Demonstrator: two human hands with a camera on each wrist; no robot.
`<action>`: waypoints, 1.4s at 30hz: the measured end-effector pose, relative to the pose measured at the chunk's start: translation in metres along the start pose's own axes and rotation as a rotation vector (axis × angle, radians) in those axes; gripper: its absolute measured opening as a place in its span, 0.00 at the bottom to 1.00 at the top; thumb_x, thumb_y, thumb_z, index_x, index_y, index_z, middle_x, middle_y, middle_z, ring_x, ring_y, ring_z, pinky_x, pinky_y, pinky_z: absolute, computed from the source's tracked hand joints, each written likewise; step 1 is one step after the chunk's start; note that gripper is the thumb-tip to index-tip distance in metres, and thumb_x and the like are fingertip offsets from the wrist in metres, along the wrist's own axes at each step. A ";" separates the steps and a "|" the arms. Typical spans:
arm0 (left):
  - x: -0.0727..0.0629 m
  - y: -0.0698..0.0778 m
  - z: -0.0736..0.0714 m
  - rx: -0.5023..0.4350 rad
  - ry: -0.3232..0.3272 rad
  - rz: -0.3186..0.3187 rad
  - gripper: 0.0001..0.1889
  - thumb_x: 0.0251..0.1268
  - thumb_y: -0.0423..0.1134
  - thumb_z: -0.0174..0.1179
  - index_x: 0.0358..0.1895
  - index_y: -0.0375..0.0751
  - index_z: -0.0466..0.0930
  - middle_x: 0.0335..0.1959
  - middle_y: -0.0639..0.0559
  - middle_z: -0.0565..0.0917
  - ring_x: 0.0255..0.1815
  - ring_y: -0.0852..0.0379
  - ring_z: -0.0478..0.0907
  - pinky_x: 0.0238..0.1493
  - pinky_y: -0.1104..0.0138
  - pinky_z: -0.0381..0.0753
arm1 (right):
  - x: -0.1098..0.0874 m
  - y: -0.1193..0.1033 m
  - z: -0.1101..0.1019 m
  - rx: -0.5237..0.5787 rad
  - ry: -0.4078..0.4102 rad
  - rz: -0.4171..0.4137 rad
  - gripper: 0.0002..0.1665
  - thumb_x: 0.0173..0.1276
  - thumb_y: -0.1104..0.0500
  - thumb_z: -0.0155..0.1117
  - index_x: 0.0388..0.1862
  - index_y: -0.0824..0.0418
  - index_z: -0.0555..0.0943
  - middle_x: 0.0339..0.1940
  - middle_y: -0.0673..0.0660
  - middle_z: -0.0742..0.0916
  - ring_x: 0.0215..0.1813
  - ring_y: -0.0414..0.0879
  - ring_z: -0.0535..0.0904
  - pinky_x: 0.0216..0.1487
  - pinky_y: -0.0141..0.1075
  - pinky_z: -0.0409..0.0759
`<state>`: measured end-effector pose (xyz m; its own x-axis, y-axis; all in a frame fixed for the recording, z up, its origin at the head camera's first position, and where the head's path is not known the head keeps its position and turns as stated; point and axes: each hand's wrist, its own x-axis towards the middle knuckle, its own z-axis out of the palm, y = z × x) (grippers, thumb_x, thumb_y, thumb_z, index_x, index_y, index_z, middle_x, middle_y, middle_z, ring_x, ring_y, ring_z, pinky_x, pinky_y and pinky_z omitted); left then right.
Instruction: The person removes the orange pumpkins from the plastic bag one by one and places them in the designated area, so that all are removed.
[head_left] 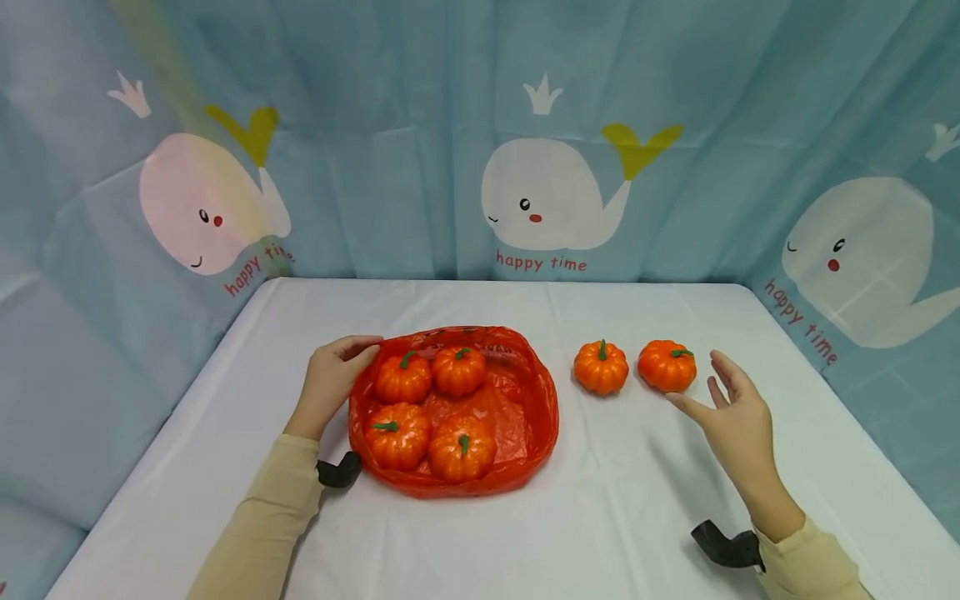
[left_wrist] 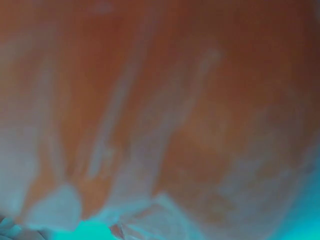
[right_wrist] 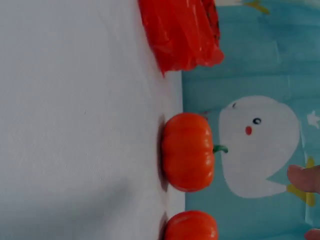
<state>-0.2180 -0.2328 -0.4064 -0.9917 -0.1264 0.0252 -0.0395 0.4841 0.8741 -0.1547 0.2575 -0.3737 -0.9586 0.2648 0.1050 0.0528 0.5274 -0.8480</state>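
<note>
A red plastic bag lies with its mouth spread wide on the white table. Several small orange pumpkins with green stems sit inside it. At the bag's far-left rim, my left hand pinches the edge between thumb and fingers. Two more pumpkins stand right of the bag, a left one and a right one. My right hand hovers beside the right pumpkin, fingers spread and holding nothing. In the right wrist view, fingertips show at the edge. The left wrist view is a blurred close-up of the bag.
A light blue curtain with whale prints hangs behind the table and along both sides. A white cloth covers the tabletop. Each wrist carries a black curved mount.
</note>
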 end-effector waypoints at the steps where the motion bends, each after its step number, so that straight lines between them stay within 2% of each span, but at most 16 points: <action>1: 0.000 0.000 0.001 -0.002 -0.003 0.002 0.22 0.73 0.53 0.56 0.59 0.44 0.82 0.59 0.44 0.83 0.60 0.50 0.76 0.58 0.69 0.78 | -0.003 -0.003 0.002 0.015 0.002 -0.018 0.52 0.63 0.59 0.73 0.80 0.62 0.54 0.81 0.61 0.61 0.78 0.59 0.62 0.63 0.24 0.67; 5: -0.001 0.000 0.003 -0.010 -0.014 -0.007 0.21 0.74 0.53 0.55 0.60 0.44 0.81 0.60 0.44 0.82 0.62 0.49 0.75 0.62 0.63 0.78 | -0.012 -0.013 0.015 0.075 -0.050 -0.082 0.49 0.61 0.60 0.74 0.77 0.64 0.61 0.78 0.63 0.66 0.77 0.57 0.65 0.57 0.15 0.69; 9: -0.002 -0.001 0.002 -0.009 -0.007 -0.016 0.21 0.74 0.52 0.55 0.59 0.43 0.81 0.60 0.44 0.82 0.62 0.49 0.75 0.64 0.59 0.77 | -0.019 -0.019 0.034 0.164 -0.166 -0.125 0.47 0.58 0.61 0.76 0.74 0.65 0.65 0.75 0.64 0.70 0.71 0.39 0.73 0.55 0.15 0.71; 12: -0.001 -0.001 0.002 -0.007 -0.003 -0.006 0.21 0.74 0.53 0.55 0.59 0.43 0.82 0.60 0.44 0.83 0.62 0.49 0.75 0.64 0.58 0.77 | -0.023 -0.022 0.047 0.231 -0.243 -0.142 0.46 0.57 0.64 0.77 0.72 0.67 0.67 0.74 0.63 0.72 0.64 0.24 0.71 0.56 0.16 0.72; 13: -0.001 -0.001 0.002 -0.007 -0.003 -0.005 0.22 0.74 0.53 0.55 0.59 0.43 0.82 0.60 0.44 0.83 0.63 0.49 0.75 0.64 0.58 0.77 | -0.024 -0.023 0.051 0.244 -0.264 -0.148 0.45 0.56 0.64 0.77 0.72 0.67 0.67 0.73 0.64 0.72 0.64 0.23 0.70 0.58 0.18 0.72; 15: -0.001 -0.002 0.002 -0.008 -0.001 -0.008 0.22 0.74 0.53 0.55 0.59 0.43 0.82 0.60 0.44 0.83 0.63 0.49 0.75 0.64 0.57 0.76 | -0.026 -0.025 0.059 0.264 -0.309 -0.150 0.45 0.56 0.65 0.77 0.71 0.67 0.68 0.73 0.63 0.72 0.67 0.29 0.72 0.59 0.21 0.73; 19: -0.002 -0.001 0.002 -0.009 -0.004 -0.016 0.22 0.74 0.53 0.55 0.59 0.43 0.81 0.60 0.44 0.82 0.63 0.49 0.74 0.65 0.55 0.75 | -0.030 -0.030 0.072 0.282 -0.388 -0.171 0.44 0.55 0.64 0.78 0.70 0.64 0.70 0.72 0.61 0.75 0.73 0.50 0.71 0.62 0.30 0.75; 21: -0.002 -0.002 0.001 -0.008 -0.005 -0.016 0.22 0.74 0.53 0.55 0.60 0.43 0.81 0.61 0.43 0.82 0.63 0.48 0.74 0.66 0.54 0.75 | -0.032 -0.033 0.078 0.293 -0.424 -0.196 0.44 0.54 0.63 0.78 0.70 0.63 0.71 0.72 0.61 0.75 0.74 0.55 0.69 0.63 0.33 0.76; 26: -0.003 -0.002 -0.002 -0.002 0.009 -0.013 0.22 0.74 0.53 0.55 0.60 0.42 0.81 0.60 0.43 0.82 0.63 0.48 0.74 0.66 0.56 0.75 | -0.033 -0.040 0.095 0.331 -0.516 -0.271 0.43 0.54 0.63 0.78 0.69 0.64 0.72 0.71 0.62 0.76 0.74 0.56 0.69 0.64 0.40 0.75; 30: -0.001 -0.002 -0.001 -0.001 0.018 0.003 0.22 0.74 0.53 0.55 0.59 0.42 0.82 0.59 0.43 0.83 0.62 0.50 0.75 0.59 0.70 0.77 | -0.033 -0.043 0.106 0.325 -0.564 -0.281 0.41 0.55 0.63 0.78 0.68 0.63 0.74 0.69 0.63 0.77 0.72 0.56 0.71 0.64 0.42 0.75; 34: 0.001 -0.002 0.001 -0.014 0.016 0.016 0.22 0.73 0.52 0.56 0.58 0.42 0.82 0.58 0.43 0.83 0.61 0.51 0.76 0.50 0.82 0.73 | -0.032 -0.047 0.113 0.309 -0.599 -0.274 0.39 0.54 0.63 0.78 0.67 0.60 0.75 0.68 0.63 0.78 0.71 0.58 0.73 0.65 0.45 0.75; 42: 0.001 -0.002 0.000 -0.009 0.014 0.004 0.22 0.74 0.52 0.56 0.59 0.42 0.82 0.59 0.43 0.83 0.61 0.51 0.75 0.49 0.83 0.72 | -0.034 -0.057 0.129 0.327 -0.713 -0.253 0.40 0.55 0.60 0.79 0.67 0.60 0.75 0.69 0.64 0.77 0.73 0.57 0.72 0.68 0.47 0.73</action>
<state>-0.2190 -0.2335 -0.4078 -0.9900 -0.1365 0.0354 -0.0343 0.4766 0.8784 -0.1610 0.1146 -0.3960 -0.8838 -0.4650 0.0516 -0.1676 0.2117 -0.9629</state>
